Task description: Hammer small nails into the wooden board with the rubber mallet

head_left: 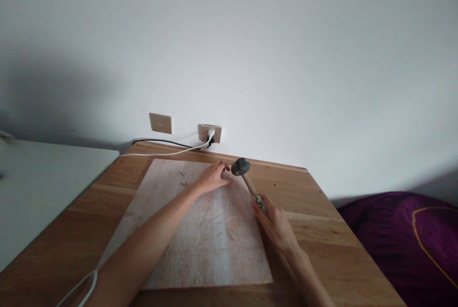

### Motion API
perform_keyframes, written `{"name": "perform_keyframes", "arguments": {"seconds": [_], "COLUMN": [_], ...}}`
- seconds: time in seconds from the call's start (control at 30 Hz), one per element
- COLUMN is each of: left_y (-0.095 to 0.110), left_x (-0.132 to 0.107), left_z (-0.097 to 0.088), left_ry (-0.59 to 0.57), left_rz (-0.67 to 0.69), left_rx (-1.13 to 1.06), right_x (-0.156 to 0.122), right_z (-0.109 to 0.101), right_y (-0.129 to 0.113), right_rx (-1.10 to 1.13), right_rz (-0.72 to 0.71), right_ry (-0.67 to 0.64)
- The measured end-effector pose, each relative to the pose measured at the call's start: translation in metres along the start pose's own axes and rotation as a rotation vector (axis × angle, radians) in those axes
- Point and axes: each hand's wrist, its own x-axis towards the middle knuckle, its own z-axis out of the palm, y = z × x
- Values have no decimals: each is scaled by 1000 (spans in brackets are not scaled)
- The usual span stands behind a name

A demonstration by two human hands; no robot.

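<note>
My right hand [274,219] is wrapped around the lower handle of a mallet [249,184] with a dark head. The mallet is tilted, its head [240,167] raised close to the fingertips of my left hand. Above the far part of a pale wooden board [200,235], my left hand [214,177] has its thumb and fingers curled toward each other. Something small and greyish may be between them, too small to make out. Several small nails [183,184] lie loose on the board, left of that hand.
The board lies on a wooden tabletop [307,235] against a white wall. A wall socket [202,133] holds a white plug and a black one, their cables running left along the back edge. A white surface [53,178] adjoins at left; purple fabric [393,240] is at right.
</note>
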Motion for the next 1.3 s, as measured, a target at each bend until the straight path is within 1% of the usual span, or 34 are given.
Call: {"name": "perform_keyframes", "arguments": {"seconds": [0.07, 0.23, 0.3, 0.43, 0.5, 0.7, 0.93, 1.17, 1.3], "left_y": [1, -1, -2, -4, -4, -1, 0, -2, -2], "left_x": [-1, -2, -2, -2, -1, 0, 0, 3, 2], "left_z": [0, 1, 2, 2, 2, -1, -2, 0, 1], "left_ry": [21, 14, 1, -12, -15, -15, -30, -33, 2], "left_rz": [-1, -11, -11, 17, 35, 30, 30, 20, 8], "left_rx": [3, 20, 11, -15, -22, -69, -15, -25, -2], "right_x": [3, 11, 11, 6, 5, 7, 4, 5, 4], "right_z": [-4, -12, -9, 1, 5, 6, 7, 8, 7], "right_y": [-2, -2, 1, 9, 13, 19, 8, -1, -5], "right_rx": [6, -53, -30, 66, 83, 75, 93, 81, 99], "right_rz": [-1, -40, -31, -3, 5, 43, -4, -8, -20], "right_ry": [-24, -99, -73, 42, 75, 50, 40, 34, 47]}}
